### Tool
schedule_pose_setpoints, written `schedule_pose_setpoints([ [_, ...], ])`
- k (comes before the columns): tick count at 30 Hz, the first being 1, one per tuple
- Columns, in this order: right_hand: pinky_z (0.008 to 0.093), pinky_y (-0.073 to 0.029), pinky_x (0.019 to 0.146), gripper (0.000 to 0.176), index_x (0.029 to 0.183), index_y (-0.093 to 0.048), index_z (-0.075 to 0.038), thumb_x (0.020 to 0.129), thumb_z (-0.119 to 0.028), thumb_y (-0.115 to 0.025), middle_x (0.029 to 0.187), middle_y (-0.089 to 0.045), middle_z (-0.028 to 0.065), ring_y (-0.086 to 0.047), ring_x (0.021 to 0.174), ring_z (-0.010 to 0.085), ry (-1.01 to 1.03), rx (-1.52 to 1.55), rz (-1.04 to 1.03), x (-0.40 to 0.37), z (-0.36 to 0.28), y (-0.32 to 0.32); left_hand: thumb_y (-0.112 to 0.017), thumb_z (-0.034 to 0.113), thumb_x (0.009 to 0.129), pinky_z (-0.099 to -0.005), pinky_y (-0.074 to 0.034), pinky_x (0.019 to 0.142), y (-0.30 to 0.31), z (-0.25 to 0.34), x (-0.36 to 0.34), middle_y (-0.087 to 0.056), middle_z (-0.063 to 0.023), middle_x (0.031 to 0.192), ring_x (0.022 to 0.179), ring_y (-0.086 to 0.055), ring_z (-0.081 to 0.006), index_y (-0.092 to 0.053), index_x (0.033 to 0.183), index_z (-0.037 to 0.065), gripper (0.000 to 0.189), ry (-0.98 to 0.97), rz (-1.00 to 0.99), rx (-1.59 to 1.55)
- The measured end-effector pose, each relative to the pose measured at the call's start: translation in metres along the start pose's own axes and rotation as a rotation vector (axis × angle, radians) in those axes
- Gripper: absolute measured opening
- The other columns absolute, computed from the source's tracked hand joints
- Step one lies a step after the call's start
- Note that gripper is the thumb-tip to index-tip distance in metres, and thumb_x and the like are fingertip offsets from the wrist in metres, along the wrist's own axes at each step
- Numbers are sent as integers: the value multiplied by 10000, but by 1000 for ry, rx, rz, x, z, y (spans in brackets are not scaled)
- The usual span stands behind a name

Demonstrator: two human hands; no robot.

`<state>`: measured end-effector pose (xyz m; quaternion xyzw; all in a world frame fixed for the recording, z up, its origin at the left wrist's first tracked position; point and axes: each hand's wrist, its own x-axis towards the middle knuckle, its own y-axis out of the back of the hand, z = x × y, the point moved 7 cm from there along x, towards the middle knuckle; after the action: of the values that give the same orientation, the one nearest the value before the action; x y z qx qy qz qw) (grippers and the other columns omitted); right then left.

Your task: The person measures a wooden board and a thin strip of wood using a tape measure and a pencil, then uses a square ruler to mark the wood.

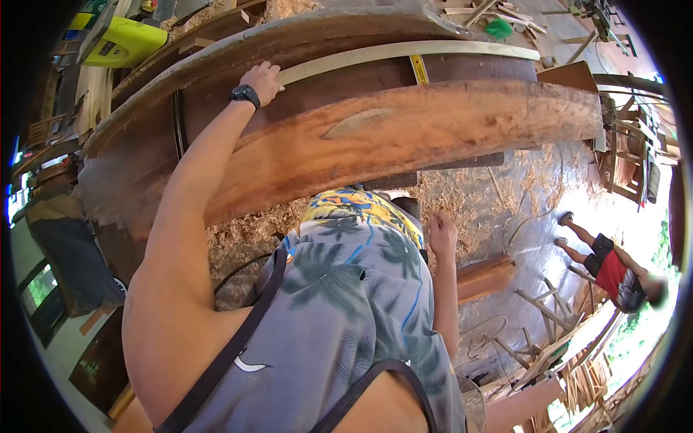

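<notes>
My left hand (261, 82), with a black watch on its wrist, is closed over the near end of a long pale wooden strip (404, 50). The strip runs rightward in a slight curve over a dark board. Under its middle shows a yellow ruler-like tool (419, 70), partly covered. Closer to my body lies a thick curved wooden slab (433, 123) with reddish-brown grain and a lighter patch. At my right side hangs my right hand (442, 232), its fingers loosely curled, apart from the wood; nothing shows in them.
A bright yellow-green machine housing (128, 42) stands at the upper left. Wood shavings (462, 187) cover the floor around me. Another wooden piece (484, 278) lies low at my right. A person in a red shirt (613, 270) stands farther right, near wooden frames (545, 307).
</notes>
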<state>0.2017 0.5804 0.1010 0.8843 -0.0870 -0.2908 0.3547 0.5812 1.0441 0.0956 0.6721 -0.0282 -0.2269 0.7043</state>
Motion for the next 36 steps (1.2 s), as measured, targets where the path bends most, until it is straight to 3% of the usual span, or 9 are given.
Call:
schedule_pose_setpoints([
  [2,461,-521,693,194,1065,-688,-74,939,-182,-587,800,-701,172,-684,740,366,162,-13,-68,20,-93,7,-754,317,846,-488,-500,939,22,22,-10,-578,-175,1221,1127,-588,-399,-583,1262,73,512,26,21,-49],
  [5,484,-526,740,280,1206,-620,-105,940,-164,-555,968,-676,172,-675,872,373,540,-208,-108,49,-177,-18,-790,345,808,-489,-509,938,36,63,-37,-566,-192,1269,1136,-594,-415,-536,1332,77,640,45,-26,-135],
  [8,483,-531,750,385,1310,-557,-128,926,-143,-546,1029,-639,162,-667,884,370,681,-400,-212,71,-230,-51,-853,395,731,-507,-534,908,34,103,-75,-493,-226,1395,1094,-630,-432,-462,1365,54,820,104,-311,-161],
  [11,472,-535,741,498,1392,-501,-146,898,-125,-554,1031,-616,154,-669,856,354,795,-588,-281,83,-253,-84,-883,387,701,-492,-544,896,9,120,-117,-301,-289,1553,1064,-644,-426,-340,1484,2,1028,70,-325,-116],
  [12,467,-534,732,552,1426,-477,-152,882,-118,-562,1022,-608,152,-671,840,344,841,-665,-283,86,-259,-92,-883,387,701,-492,-544,896,7,121,-123,-301,-289,1553,1064,-644,-426,-340,1484,2,1028,78,-327,-128],
  [14,473,-533,729,562,1445,-458,-179,894,-123,-556,1028,-592,155,-660,833,355,830,-715,-316,91,-260,-101,-903,373,677,-473,-553,875,-4,125,-134,-130,-315,1615,1031,-655,-419,-243,1541,-29,1159,67,-415,-143],
  [15,479,-532,727,573,1463,-440,-206,906,-127,-550,1034,-577,158,-649,826,365,818,-754,-338,91,-261,-104,-916,342,656,-460,-555,858,-2,124,-133,-118,-313,1619,1001,-661,-408,-223,1556,-18,1192,75,-403,-150],
  [28,463,-492,734,707,1528,-383,-267,858,-119,-550,1026,-565,138,-633,806,326,789,-882,-288,90,-264,-108,-906,291,652,-436,-519,923,-2,124,-133,-153,-345,1601,1021,-641,-397,-242,1543,-61,1165,60,-350,-187],
  [36,462,-484,772,749,1558,-336,-302,864,-112,-543,1055,-610,133,-675,891,306,634,-946,-316,96,-261,-99,-915,285,637,-447,-532,892,-5,123,-132,-131,-323,1615,1013,-642,-405,-230,1545,-42,1184,65,-336,-182],
])
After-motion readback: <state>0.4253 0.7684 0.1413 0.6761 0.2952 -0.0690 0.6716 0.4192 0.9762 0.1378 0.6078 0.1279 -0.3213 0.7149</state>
